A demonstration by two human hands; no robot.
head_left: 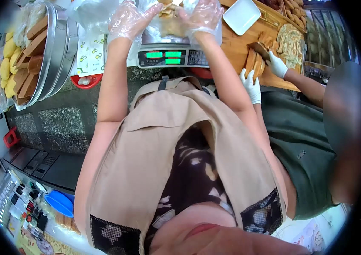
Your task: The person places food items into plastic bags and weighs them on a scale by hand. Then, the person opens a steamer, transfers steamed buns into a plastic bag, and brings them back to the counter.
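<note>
Closest to the camera, a beige garment (pixel 133 165) is seen. Beyond it, the left grip (pixel 128 20) and the right grip (pixel 204 16), both in clear gloves, are held well apart; whether either is closed on anything cannot be told. Between them, brownish food (pixel 170 9) has been set over a scale (pixel 184 59), whose display is lit. The placing is judged done; lifting off appears left. Beside the right grip, a white tray (pixel 242 18) is seen.

The gloved left hand (pixel 127 21) and right hand (pixel 204 18) flank food (pixel 171 10) above the scale (pixel 174 58); near the bench's (pixel 232 51) front edge, a co-worker's gloved hand (pixel 278 65) grips a knife (pixel 258 50) beside brown slabs (pixel 255 63).
</note>
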